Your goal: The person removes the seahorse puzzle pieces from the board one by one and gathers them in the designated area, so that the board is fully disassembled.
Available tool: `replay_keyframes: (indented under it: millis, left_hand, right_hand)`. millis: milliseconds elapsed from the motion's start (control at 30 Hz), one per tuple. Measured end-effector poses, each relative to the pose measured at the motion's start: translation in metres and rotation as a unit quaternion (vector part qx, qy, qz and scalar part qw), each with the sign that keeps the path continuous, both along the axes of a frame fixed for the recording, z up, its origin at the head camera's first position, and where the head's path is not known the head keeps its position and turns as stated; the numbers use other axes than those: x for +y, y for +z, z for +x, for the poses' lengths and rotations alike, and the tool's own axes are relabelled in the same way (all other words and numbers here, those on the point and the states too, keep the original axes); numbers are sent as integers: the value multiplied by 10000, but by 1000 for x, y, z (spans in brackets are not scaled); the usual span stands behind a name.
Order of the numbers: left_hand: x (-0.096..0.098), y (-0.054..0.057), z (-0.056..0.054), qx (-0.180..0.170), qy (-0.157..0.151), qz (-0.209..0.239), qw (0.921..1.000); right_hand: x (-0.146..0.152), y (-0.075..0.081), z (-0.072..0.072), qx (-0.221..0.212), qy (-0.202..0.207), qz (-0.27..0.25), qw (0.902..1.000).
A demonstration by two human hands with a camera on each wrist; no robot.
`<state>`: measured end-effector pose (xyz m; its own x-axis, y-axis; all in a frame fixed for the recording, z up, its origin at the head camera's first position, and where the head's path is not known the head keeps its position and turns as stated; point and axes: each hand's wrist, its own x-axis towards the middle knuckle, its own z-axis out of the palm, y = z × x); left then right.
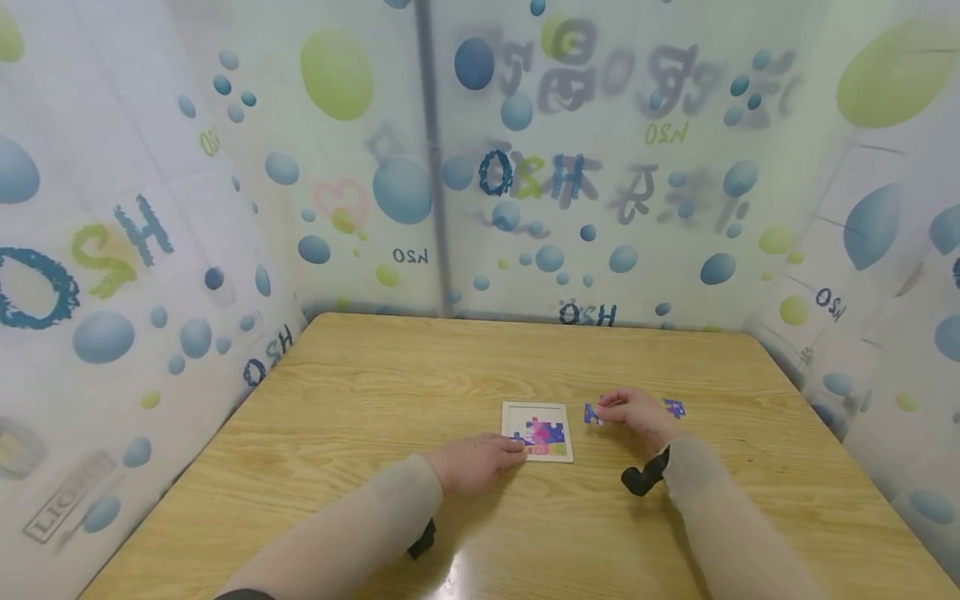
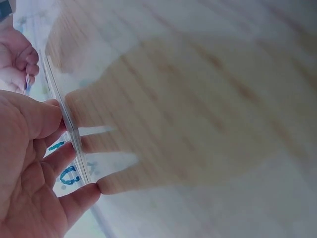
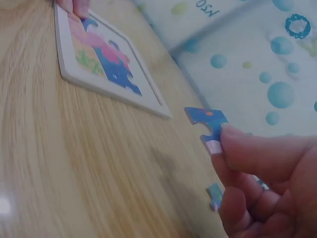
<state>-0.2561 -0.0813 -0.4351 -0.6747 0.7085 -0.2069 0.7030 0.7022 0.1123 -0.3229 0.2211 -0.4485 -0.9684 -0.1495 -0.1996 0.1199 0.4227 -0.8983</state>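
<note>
A square jigsaw puzzle tray [image 1: 514,411] with a pale border lies on the table, partly filled with joined pink, purple and green pieces [image 1: 551,433]. My left hand [image 1: 480,462] grips the tray's near left edge, thumb and fingertips at the rim in the left wrist view. To the right of the tray, my right hand [image 1: 637,412] pinches a blue puzzle piece [image 3: 214,119] between thumb and index finger, raised over the table in the right wrist view. Part of that piece is hidden by the thumb.
Another loose puzzle piece [image 1: 674,408] lies beyond the right hand, and one piece [image 3: 214,196] shows below the held one in the right wrist view. The wooden table [image 1: 375,375] is enclosed by patterned curtains [image 1: 600,208] at the back and sides.
</note>
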Motion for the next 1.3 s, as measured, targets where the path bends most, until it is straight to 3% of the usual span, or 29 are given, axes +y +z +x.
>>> replay_keyframes:
  millis: [367,733,1000,1300]
  left_hand:
    - [-1,0,1,-128,94,97,9998]
    - [-1,-1,0,-182,132,145,9996]
    - [-1,2,1,-185,117,111,9997]
    - [-2,1,0,-169,112,163,9997]
  right_hand:
    - [25,-3,6,-153,-188,591,9980]
    - [22,-4,8,-101,-444,896,9949]
    - [19,-1,9,52,-405,1473,9883]
    - [21,-5,6,73,-448,1441,9885]
